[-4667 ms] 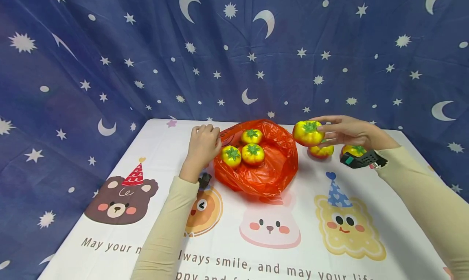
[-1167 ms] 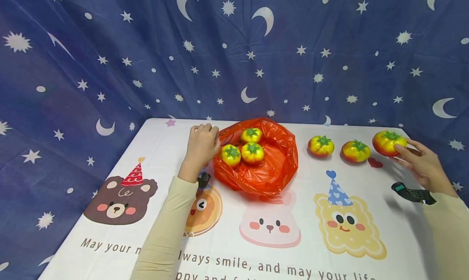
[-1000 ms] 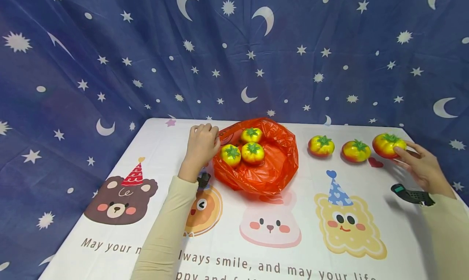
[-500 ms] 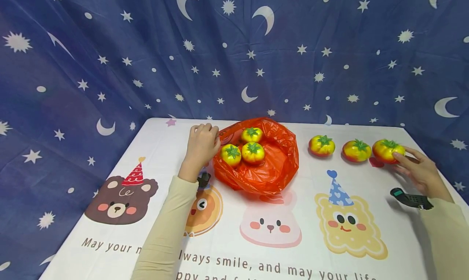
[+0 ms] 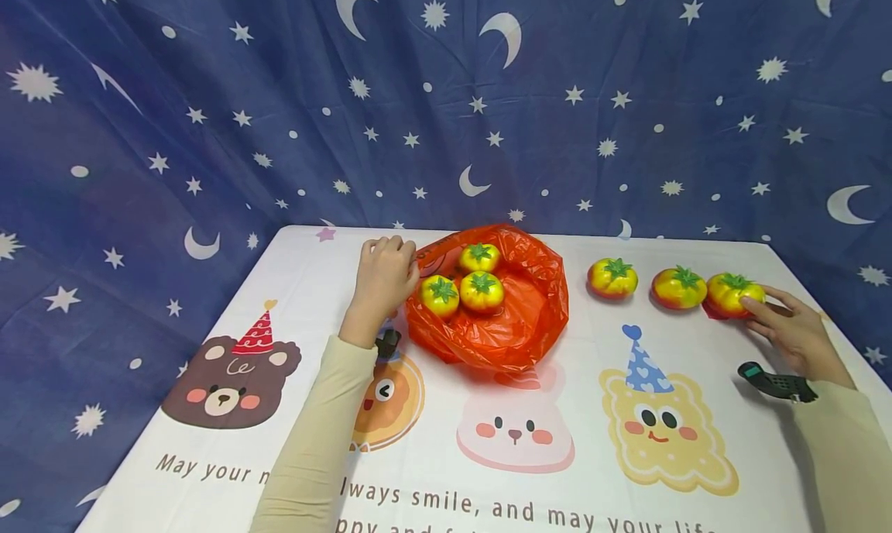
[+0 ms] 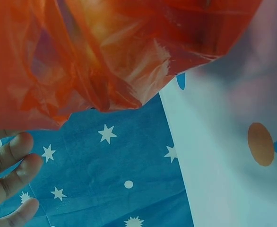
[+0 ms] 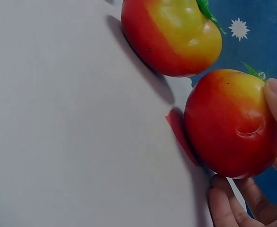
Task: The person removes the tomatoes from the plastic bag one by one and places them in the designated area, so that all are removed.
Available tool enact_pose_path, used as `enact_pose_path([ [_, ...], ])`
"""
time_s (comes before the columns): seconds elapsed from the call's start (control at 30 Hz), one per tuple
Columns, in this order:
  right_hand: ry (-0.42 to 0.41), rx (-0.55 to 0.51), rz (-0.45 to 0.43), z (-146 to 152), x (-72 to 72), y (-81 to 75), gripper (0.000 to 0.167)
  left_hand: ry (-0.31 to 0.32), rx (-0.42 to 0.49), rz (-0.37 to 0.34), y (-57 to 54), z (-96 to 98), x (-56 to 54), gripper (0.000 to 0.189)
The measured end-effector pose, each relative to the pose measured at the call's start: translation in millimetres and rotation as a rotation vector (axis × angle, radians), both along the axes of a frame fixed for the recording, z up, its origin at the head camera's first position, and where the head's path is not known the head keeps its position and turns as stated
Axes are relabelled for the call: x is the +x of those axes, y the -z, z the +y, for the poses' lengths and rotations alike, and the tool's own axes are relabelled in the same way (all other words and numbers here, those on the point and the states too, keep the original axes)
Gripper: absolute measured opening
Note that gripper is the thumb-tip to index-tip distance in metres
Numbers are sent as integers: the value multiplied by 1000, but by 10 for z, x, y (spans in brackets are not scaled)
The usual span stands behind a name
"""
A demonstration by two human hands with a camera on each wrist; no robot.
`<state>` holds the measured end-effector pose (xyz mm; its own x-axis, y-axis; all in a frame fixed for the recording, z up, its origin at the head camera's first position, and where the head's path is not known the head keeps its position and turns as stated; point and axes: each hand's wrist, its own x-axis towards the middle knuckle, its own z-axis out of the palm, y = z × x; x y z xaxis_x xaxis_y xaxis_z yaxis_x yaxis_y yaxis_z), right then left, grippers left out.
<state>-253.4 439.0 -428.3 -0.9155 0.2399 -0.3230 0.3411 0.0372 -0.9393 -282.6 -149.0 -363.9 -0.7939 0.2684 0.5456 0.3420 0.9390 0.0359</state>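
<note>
On the table's far side an orange-red plastic bag (image 5: 519, 335) lies with its mouth spread, several yellow-and-red tomatoes (image 5: 482, 293) inside. My left hand (image 5: 385, 281) grips the bag's left rim with curled fingers; the left wrist view shows the bag (image 6: 124, 61) from close by, several fingertips (image 6: 22, 168) beside it. At the right, my right hand (image 5: 797, 328) holds a tomato (image 5: 732, 297) between thumb and fingers, at table height. In the right wrist view this tomato (image 7: 233, 125) has its thumb on the upper side and fingers under it.
Two more tomatoes stand in a row left of the held one: a middle tomato (image 5: 678, 288) close beside it and another tomato (image 5: 612, 278) nearer the bag. A white printed tablecloth (image 5: 432, 494) covers the table. Behind hangs a blue starry curtain (image 5: 390, 68).
My right hand has carried the tomato from beside the bag to the right end of the row and lowered it to table height. My left hand has stayed at the bag's rim.
</note>
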Motion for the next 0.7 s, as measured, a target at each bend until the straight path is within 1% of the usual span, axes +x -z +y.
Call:
enact_pose_path([
  [0.13, -17, 115, -42, -22, -4, -14, 97, 1, -1, 7, 9, -4, -5, 9],
  [0.23, -32, 168, -53, -24, -9, -16, 98, 6, 2, 15, 13, -8, -8, 9],
  [0.3, -32, 160, -47, -20, -7, -14, 97, 9, 5, 18, 15, -9, -8, 9],
  [0.37, -23, 112, -36, -15, -2, -9, 95, 11, 8, 17, 16, -9, -9, 8],
  [0.43, -21, 106, -29, -9, 4, -5, 94, 11, 9, 16, 15, -9, -8, 8],
  [0.53, -4, 67, -20, -1, 11, -3, 93, 10, 10, 14, 14, -10, -6, 8],
  [0.7, 4, 59, 0, 23, 24, 5, 94, 10, 10, 16, 14, -12, -7, 9],
])
